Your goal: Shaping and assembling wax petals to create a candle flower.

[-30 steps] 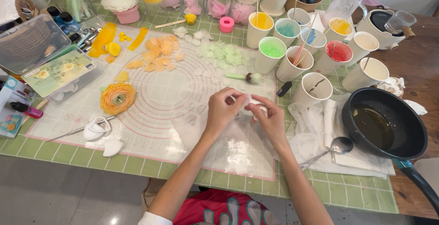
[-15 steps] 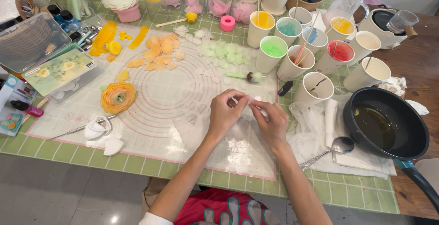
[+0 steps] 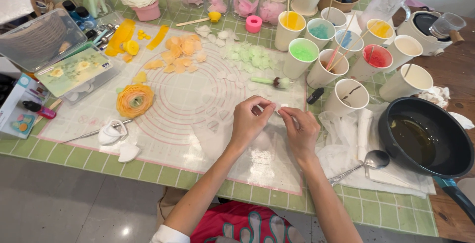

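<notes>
On the translucent silicone mat (image 3: 198,99), near its front right part, your left hand (image 3: 250,122) and your right hand (image 3: 299,132) meet and pinch together a small white wax petal (image 3: 277,107). Both hands are closed on it with the fingertips; the petal sits between them, just above the mat.

The petal looks thin, so I judge that too much pressure from your thumbs may tear or crease it, and warm fingers may soften it out of shape.

Just beside your right hand lie crumpled clear sheets (image 3: 341,129) and a metal spoon (image 3: 371,161), and next to them the black frying pan (image 3: 425,136) holds dark liquid. A wide move of your right elbow may knock the spoon or the pan's handle. The white paper cups (image 3: 349,94) with coloured contents stand near; a quick reach forward may tip one onto the mat.
</notes>
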